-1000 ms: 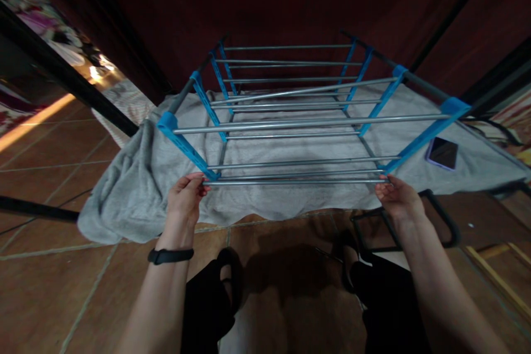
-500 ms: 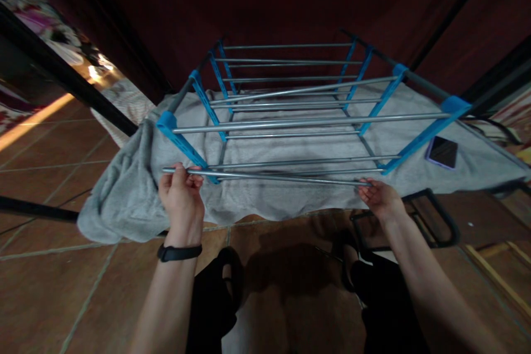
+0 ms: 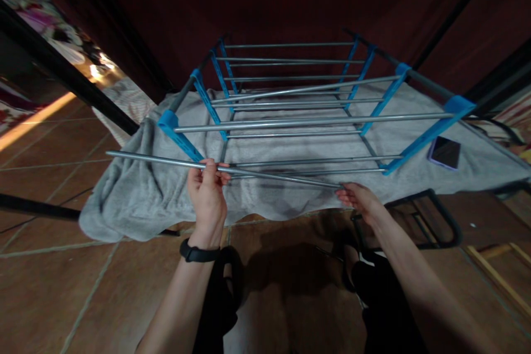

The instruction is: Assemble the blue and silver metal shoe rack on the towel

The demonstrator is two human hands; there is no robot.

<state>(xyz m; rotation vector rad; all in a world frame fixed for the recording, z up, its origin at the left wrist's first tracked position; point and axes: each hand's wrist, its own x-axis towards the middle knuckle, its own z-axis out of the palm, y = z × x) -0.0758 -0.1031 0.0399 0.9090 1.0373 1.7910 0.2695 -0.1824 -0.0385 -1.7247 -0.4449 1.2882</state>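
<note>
A thin grey metal rod point(image 3: 274, 177) is held in front of the rack, slanting down to the right. My left hand point(image 3: 208, 188), a black band at its wrist, is closed around the rod near its middle, with the left end sticking out well past it. The rod's right end is pinched by the fingers of my right hand point(image 3: 360, 199). Behind both hands lies a rack of metal bars point(image 3: 311, 121) and blue plastic brackets point(image 3: 431, 135), resting on the blanket. My left hand is close to the rack's front left bracket point(image 3: 182, 138).
A grey blanket point(image 3: 124, 199) covers the surface under the rack. To the right of the rack lies a phone point(image 3: 444, 152). A black metal frame point(image 3: 431, 221) stands below the blanket's right edge. Dark posts point(image 3: 41, 210) and the tiled floor point(image 3: 45, 287) show at the left.
My left hand has slid along the rod to the right, so more of the left end sticks out. My right hand and the rod have shifted a little to the left.
</note>
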